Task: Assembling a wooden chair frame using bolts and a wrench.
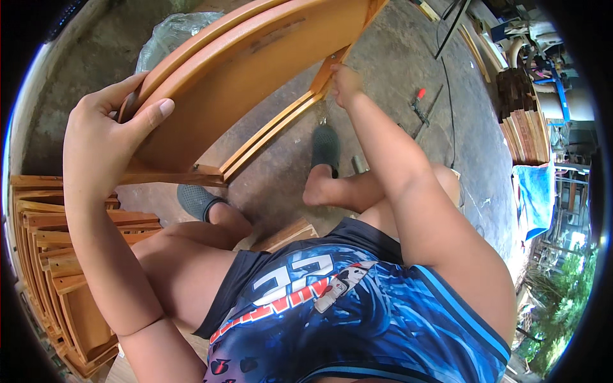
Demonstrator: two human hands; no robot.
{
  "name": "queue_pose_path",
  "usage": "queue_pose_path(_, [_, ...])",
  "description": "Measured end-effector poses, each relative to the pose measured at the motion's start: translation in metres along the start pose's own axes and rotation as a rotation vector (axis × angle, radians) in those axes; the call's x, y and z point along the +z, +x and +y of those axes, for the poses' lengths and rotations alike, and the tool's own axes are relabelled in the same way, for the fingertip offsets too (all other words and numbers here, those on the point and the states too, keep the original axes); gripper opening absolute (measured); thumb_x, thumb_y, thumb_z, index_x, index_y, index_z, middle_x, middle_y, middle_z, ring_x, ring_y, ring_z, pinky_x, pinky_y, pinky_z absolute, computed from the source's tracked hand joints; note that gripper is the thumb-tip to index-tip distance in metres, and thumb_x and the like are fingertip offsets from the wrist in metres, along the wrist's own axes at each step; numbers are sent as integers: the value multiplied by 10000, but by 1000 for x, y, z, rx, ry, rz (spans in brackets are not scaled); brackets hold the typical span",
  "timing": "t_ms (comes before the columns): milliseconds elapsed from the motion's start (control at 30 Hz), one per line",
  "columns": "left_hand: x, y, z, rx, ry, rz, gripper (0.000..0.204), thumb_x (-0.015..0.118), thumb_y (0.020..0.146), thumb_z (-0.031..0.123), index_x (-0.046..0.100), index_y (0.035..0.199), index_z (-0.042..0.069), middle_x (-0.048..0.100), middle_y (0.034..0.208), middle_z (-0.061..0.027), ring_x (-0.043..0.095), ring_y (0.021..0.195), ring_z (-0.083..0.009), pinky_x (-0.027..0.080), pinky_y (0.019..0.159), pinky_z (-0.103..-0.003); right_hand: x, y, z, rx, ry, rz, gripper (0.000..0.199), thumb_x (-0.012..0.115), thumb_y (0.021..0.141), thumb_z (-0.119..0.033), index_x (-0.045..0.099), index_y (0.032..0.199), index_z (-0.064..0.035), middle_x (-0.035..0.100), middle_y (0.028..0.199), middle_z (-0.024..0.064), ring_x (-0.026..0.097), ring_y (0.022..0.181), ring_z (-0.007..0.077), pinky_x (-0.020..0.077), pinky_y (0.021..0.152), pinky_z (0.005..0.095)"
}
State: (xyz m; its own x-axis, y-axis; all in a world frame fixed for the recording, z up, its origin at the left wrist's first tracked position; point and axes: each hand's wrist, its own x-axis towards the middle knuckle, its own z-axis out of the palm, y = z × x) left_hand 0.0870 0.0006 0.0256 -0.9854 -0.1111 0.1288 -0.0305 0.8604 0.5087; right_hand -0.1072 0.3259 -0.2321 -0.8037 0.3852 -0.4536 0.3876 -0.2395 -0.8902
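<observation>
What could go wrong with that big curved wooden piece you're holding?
If the left fingers slip, the curved wooden panel could drop toward the clogs. Swinging it left might knock the stacked wooden frames. Anyone stepping to the right might trip on the bar clamp or black cable.

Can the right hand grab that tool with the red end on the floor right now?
Probably not without letting go: the right hand is holding the wooden piece, though nothing seems to block the tool.
</observation>
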Motion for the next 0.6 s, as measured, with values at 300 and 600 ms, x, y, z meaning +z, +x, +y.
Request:
queue_pose_path(300, [1,1,-1,11,9,-4,581,762,743,398,682,1165,7,724,886,-199,717,809,-239,531,780,-329,6,23,24,-543,73,-29,200,592,855,-81,693,1011,-6,660,793,57,597,663,171,464,563,318])
queue_pose_path(600, [2,0,-4,8,30,14,583,754,738,395,684,1154,-8,724,868,-195,718,785,-241,534,759,-328,-13,14,28,-643,-146,-178,282,664,836,-153,706,1068,1,698,928,78,611,873,141,465,806,270])
